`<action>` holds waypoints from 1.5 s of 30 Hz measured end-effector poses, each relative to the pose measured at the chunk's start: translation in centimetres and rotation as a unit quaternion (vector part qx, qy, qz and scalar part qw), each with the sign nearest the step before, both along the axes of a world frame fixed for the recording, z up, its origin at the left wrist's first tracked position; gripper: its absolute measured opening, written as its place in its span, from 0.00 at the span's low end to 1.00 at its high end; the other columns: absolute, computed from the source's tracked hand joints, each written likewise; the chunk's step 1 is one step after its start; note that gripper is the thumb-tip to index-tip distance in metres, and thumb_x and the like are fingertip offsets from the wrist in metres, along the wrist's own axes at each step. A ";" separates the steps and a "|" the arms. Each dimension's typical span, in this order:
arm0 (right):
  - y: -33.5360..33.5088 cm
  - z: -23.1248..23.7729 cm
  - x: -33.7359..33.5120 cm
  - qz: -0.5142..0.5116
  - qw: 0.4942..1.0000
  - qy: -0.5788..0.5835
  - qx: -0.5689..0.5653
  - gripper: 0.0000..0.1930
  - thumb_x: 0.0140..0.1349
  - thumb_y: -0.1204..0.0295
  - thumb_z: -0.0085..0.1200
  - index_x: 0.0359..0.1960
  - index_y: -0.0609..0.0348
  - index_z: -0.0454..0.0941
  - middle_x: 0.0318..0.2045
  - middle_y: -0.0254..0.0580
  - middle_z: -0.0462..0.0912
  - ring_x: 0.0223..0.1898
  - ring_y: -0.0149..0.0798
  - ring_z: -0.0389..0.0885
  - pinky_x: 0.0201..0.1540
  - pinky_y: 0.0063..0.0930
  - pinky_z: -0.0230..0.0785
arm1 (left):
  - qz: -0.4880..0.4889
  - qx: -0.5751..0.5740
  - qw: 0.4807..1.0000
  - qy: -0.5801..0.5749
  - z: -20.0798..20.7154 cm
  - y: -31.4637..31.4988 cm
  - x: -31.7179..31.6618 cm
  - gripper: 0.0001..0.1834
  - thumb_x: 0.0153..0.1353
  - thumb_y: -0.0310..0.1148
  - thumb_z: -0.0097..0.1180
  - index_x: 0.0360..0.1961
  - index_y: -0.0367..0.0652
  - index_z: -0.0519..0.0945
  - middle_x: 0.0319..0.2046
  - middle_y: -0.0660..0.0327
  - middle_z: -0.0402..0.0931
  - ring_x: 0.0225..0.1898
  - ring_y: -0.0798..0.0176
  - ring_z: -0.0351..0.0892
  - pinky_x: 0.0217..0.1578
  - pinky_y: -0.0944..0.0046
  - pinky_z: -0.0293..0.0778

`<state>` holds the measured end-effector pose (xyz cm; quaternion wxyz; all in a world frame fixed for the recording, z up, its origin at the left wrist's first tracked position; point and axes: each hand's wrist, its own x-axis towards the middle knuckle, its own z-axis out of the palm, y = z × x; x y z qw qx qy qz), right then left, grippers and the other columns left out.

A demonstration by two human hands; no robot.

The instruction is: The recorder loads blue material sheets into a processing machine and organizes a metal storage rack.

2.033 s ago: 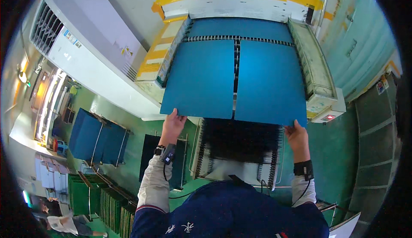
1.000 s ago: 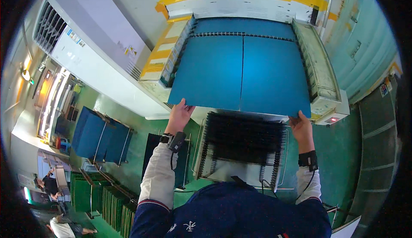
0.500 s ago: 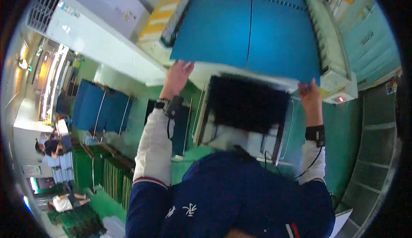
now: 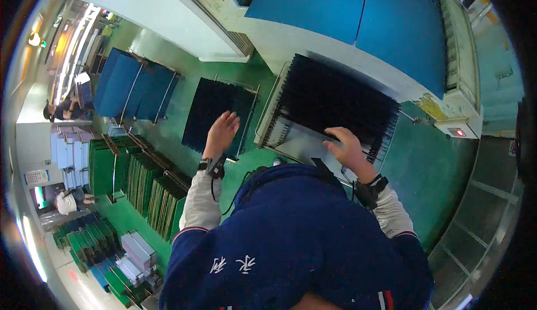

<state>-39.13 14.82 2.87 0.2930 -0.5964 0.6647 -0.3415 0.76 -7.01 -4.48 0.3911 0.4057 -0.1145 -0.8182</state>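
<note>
Two blue flat panels lie side by side on the slatted bed of a pale machine at the upper right. My right hand is over the near side of a wheeled rack packed with dark upright boards. Its fingers are apart and hold nothing; whether they touch the rack's boards I cannot tell. Farther left, my left hand is open and empty, fingers stretched out, in front of a second stack of dark boards in a frame. Both wrists wear black straps.
A rack of blue boards and racks of green boards stand on the green floor at left. Two people are at the far left. A white cabinet-like housing reaches in from the upper left; grey panelling lines the right.
Both hands have left the near edge of the blue panels and drawn back toward my body, the right one moving inward over the rack. The view has shifted, with the machine now farther up and right.
</note>
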 end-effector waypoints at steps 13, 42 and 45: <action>0.7 -1.9 2.5 0.027 0.991 0.129 -0.019 0.26 0.53 0.69 0.60 0.55 0.62 0.72 0.49 0.52 0.77 0.51 0.54 0.73 0.55 0.44 0.66 | 0.152 0.147 0.973 -0.089 -6.6 10.9 8.3 0.17 0.68 0.35 0.51 0.55 0.40 0.70 0.55 0.53 0.73 0.53 0.49 0.75 0.51 0.52 0.76; 1.7 -2.8 9.7 -0.018 0.944 0.326 0.035 0.36 0.53 0.76 0.57 0.67 0.60 0.60 0.68 0.47 0.58 0.68 0.52 0.56 0.67 0.51 0.50 | 0.155 0.157 0.974 -0.042 -7.4 17.1 14.1 0.26 0.72 0.34 0.42 0.68 0.40 0.55 0.64 0.52 0.63 0.61 0.47 0.67 0.57 0.53 0.71; 1.8 -3.2 10.4 -0.018 0.934 0.356 0.028 0.35 0.54 0.78 0.52 0.67 0.65 0.59 0.69 0.48 0.57 0.69 0.52 0.55 0.68 0.51 0.49 | 0.149 0.136 0.979 -0.029 -7.7 16.6 14.4 0.26 0.72 0.34 0.42 0.68 0.38 0.56 0.62 0.52 0.64 0.60 0.48 0.68 0.56 0.53 0.72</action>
